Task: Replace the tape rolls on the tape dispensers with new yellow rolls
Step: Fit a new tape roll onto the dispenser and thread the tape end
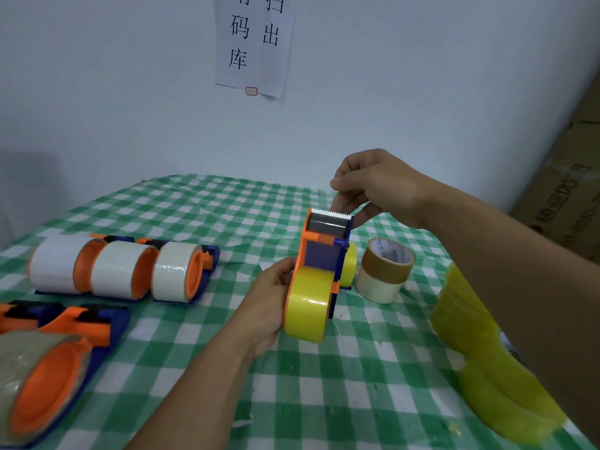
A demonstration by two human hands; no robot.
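Orange-and-blue plastic tape dispenser (319, 271) w/ a glossy yellow tape roll (308, 306) on its hub, held upright above the table between both hands, roll end down, serrated metal blade (331, 213) at the top.

L hand (269, 300) grips the dispenser's left side at roll height, fingers curled round the orange edge. R hand (373, 186) sits right above the blade, fingers curled, thumb and forefinger closed in a tight pinch on what looks like a faint see-through tape strip (337, 201) running down to the blade; the strip is hard to make out.

Just beyond the L hand's fingertips, behind the held dispenser, a 2nd dispenser w/ yellow roll (350, 264) stands on the green-and-white checked tablecloth (324, 384). Below the R wrist: a brown tape roll (388, 259) stacked on a white tape roll (376, 289). Under the R forearm, nearer the camera: a stack of spare yellow rolls (480, 345), blurred.

Left of the L hand, well apart: a row of three dispensers w/ white rolls (107, 267). Left of the L forearm, nearer the camera: more orange-and-blue dispensers, the closest w/ a cloudy clear roll (39, 378).

Beyond the R hand, on the pale wall: a paper sign (255, 43) w/ black characters. Right of the R forearm: a cardboard box (565, 196).
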